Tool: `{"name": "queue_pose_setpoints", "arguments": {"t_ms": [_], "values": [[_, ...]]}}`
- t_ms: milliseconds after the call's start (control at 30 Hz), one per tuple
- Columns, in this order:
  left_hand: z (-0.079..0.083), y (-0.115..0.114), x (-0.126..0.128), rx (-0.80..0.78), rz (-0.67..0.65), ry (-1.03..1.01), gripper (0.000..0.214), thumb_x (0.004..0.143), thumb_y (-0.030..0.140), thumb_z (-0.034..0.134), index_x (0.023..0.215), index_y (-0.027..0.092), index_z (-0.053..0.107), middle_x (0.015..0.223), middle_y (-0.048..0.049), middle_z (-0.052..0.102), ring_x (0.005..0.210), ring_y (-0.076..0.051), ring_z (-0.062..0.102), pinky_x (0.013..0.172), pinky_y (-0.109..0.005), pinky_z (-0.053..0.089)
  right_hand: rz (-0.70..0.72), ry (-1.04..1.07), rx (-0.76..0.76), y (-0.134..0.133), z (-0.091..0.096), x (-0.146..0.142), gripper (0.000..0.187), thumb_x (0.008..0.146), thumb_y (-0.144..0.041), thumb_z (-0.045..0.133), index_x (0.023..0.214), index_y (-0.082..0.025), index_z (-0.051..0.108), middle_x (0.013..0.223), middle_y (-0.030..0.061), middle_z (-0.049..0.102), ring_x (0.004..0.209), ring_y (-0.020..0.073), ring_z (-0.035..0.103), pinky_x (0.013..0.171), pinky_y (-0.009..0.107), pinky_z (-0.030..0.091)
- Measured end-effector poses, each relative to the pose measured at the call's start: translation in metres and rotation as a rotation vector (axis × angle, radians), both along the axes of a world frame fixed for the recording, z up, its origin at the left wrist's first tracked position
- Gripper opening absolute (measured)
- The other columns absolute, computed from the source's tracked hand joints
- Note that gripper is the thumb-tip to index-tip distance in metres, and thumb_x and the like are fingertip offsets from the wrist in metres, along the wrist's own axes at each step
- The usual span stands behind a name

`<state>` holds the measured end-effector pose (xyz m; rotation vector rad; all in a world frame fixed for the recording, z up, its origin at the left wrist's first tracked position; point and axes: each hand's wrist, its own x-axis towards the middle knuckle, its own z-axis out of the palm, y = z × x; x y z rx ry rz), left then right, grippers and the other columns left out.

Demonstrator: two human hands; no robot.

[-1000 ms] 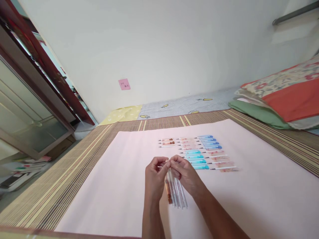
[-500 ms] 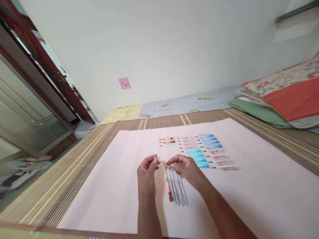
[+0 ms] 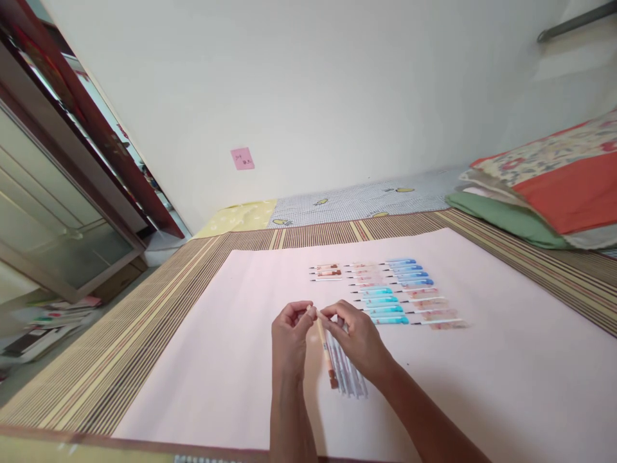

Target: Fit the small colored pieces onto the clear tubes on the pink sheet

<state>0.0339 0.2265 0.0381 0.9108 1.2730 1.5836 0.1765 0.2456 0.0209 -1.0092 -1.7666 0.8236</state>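
Slim clear plastic pens (image 3: 351,379), bunched with one brown-ended pen (image 3: 328,359), are held low over the pale pink paper sheet (image 3: 482,386) by the right hand (image 3: 359,337), its grip clamped round their upper ends. The left hand (image 3: 289,334) pinches the top of the brown-ended pen, grip closed on it. Just beyond, rows of blue, pink and brown pens (image 3: 390,289) lie side by side on the sheet, which covers a striped woven mat (image 3: 144,321).

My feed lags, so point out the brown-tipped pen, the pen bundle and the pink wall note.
brown-tipped pen (image 3: 324,350): head view, middle of the barrel.
pen bundle (image 3: 349,383): head view, lower end of the barrels.
pink wall note (image 3: 241,158): head view, its centre.
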Motion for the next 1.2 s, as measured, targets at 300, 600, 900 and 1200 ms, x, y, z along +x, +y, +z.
{"name": "queue_pose_setpoints", "arguments": {"t_ms": [300,600,900,1200], "values": [[-0.008,0.004,-0.005,-0.005,0.074,-0.079,0.041,0.062,0.042,0.087,0.088,0.013,0.074,0.081,-0.0074,0.073,0.074,-0.015,0.061,0.075,-0.029,0.048,-0.016,-0.061,-0.028,0.007,-0.001,0.009,0.010,0.091,-0.029,0.058,0.090,-0.025,0.068,0.090,0.0009,0.068,0.086,0.0185,0.061,0.080,0.034,0.045],[-0.011,0.003,-0.003,-0.001,0.047,-0.064,0.039,0.065,0.042,0.085,0.089,0.013,0.074,0.082,-0.0075,0.073,0.077,-0.016,0.064,0.079,-0.031,0.050,-0.031,-0.138,0.095,0.009,-0.005,0.011,0.014,0.094,-0.028,0.058,0.105,-0.024,0.066,0.105,0.0050,0.070,0.102,0.0227,0.061,0.090,0.038,0.044],[-0.013,0.006,0.002,-0.076,0.007,-0.117,0.047,0.063,0.041,0.087,0.096,0.011,0.072,0.092,-0.0115,0.075,0.080,-0.018,0.068,0.079,-0.032,0.051,-0.074,-0.315,0.303,0.016,-0.005,0.014,0.015,0.100,-0.026,0.051,0.091,-0.022,0.062,0.090,0.0027,0.067,0.088,0.0197,0.056,0.081,0.035,0.036],[-0.008,0.006,-0.004,-0.143,0.184,-0.271,0.043,0.071,0.038,0.080,0.103,0.012,0.070,0.105,-0.0135,0.073,0.080,-0.016,0.068,0.069,-0.027,0.048,-0.148,-0.772,0.210,0.113,-0.007,0.019,0.017,0.095,-0.018,0.053,0.084,-0.019,0.066,0.093,0.0040,0.072,0.093,0.0192,0.059,0.077,0.030,0.030]]}}
